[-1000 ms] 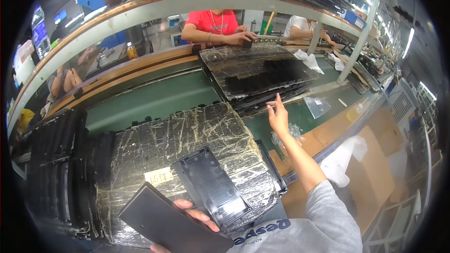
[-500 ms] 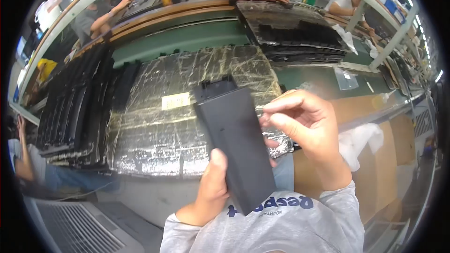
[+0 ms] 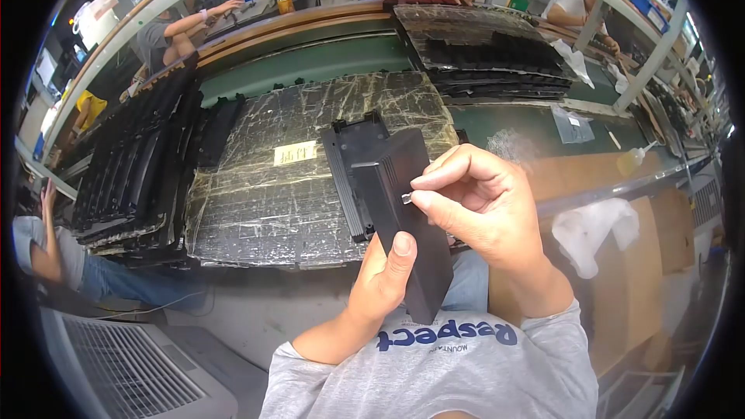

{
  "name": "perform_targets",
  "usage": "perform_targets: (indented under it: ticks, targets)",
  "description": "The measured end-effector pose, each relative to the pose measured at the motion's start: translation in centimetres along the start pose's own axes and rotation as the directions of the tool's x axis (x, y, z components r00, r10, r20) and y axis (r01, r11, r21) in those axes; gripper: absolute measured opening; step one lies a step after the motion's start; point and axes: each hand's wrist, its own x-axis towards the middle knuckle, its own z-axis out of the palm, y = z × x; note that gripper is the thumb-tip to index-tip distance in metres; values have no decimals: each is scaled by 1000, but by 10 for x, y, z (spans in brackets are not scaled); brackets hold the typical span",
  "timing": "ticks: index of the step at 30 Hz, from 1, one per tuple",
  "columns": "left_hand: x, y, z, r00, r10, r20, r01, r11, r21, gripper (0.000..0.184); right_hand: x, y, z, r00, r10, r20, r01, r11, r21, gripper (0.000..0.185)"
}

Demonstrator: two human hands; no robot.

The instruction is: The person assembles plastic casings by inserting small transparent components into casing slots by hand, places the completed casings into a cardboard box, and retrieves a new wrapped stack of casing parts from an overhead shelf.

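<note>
My left hand (image 3: 380,283) is wrapped round a long black plastic casing (image 3: 431,268), with the thumb along its near side. The casing is tilted, its upper end pointing away from me. Between thumb and forefinger, my right hand (image 3: 489,206) pinches a tiny clear piece (image 3: 407,198) right beside the casing's face; whether the two touch I cannot tell. Behind the held casing, a second black ribbed part (image 3: 345,174) lies on a board wrapped in clear tape (image 3: 256,213), which carries a yellow handwritten label (image 3: 296,154).
Stacked black parts (image 3: 132,167) stand at the left. A pile of boards with black pieces (image 3: 489,50) sits at the back right. On the right are a plastic bag (image 3: 572,126), a small bottle (image 3: 632,159) and a white cloth or bag (image 3: 597,237). Other people work across the bench.
The casing has turned in my left hand, showing a ribbed end and narrow side. My right hand has moved slightly left, bringing the tiny clear piece against or near the casing.
</note>
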Motion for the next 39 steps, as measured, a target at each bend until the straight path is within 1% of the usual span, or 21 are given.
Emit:
perform_targets:
  ticks: [3,6,8,9,11,12,13,16,17,20,23,25,26,29,31,32,33,34,36,38,39]
  targets:
    - [1,-2,2,999,36,-25,-36,999,15,64,-3,1,-1,997,-73,-15,72,993,-94,10]
    - [4,-10,-4,989,145,-12,-136,951,277,63,-7,-2,-1,983,-185,6,181,954,-239,11]
    - [3,-10,-2,987,159,-20,-150,959,242,63,-8,-7,-2,947,-313,69,313,851,-421,14]
    - [2,-11,0,986,161,-33,-151,967,204,63,-7,-8,-5,943,-325,64,320,844,-429,14]
    - [1,-11,2,986,163,-27,-157,974,161,63,-4,-9,-12,991,-4,136,17,995,-98,26]
    - [0,-9,1,991,131,4,-130,980,152,64,-3,-8,-16,967,143,212,-159,985,63,32]
    - [-2,-7,-1,995,96,33,-100,984,146,64,-3,-7,-19,970,135,202,-150,987,61,32]
    - [-1,-3,-3,994,16,108,-32,989,148,66,-4,-1,-24,999,44,12,-42,987,-154,64]
    - [-1,-2,-3,989,-23,147,1,988,151,67,-3,2,-26,999,45,11,-43,987,-153,64]
    - [-2,0,-6,975,-98,199,66,985,161,71,3,7,-29,991,127,50,-122,988,-95,89]
    - [0,3,-3,960,-161,231,123,978,171,78,4,16,-26,991,88,97,-81,994,-76,91]
    - [-3,11,8,991,-102,90,96,993,70,67,3,20,-22,987,76,139,-69,996,-54,93]
    - [-5,13,9,997,-74,7,74,997,22,62,3,21,-21,995,45,93,-44,999,-11,91]
    - [6,35,-14,1000,-20,-14,19,998,-59,56,2,29,-20,1000,-1,-27,4,992,123,82]
    - [17,59,-37,981,71,-178,-76,997,-19,50,-5,35,-34,994,25,-104,-9,988,155,72]
    - [30,68,-52,938,187,-292,-130,970,203,49,-11,38,-45,989,44,-141,-23,990,142,66]
    - [48,76,-73,875,315,-367,-147,896,419,49,-17,42,-55,977,96,-193,-72,989,128,61]
    - [70,84,-112,891,294,-347,-25,793,609,49,-24,49,-66,957,143,-250,-118,986,114,56]
    - [109,84,-173,876,366,-315,162,392,906,54,-43,78,-95,904,217,-368,-175,974,145,49]
    - [139,67,-219,854,383,-351,395,-39,918,60,-63,90,-105,854,294,-429,-211,950,231,43]
    - [146,56,-231,853,390,-347,393,-40,919,60,-72,92,-107,857,287,-427,-204,951,231,43]
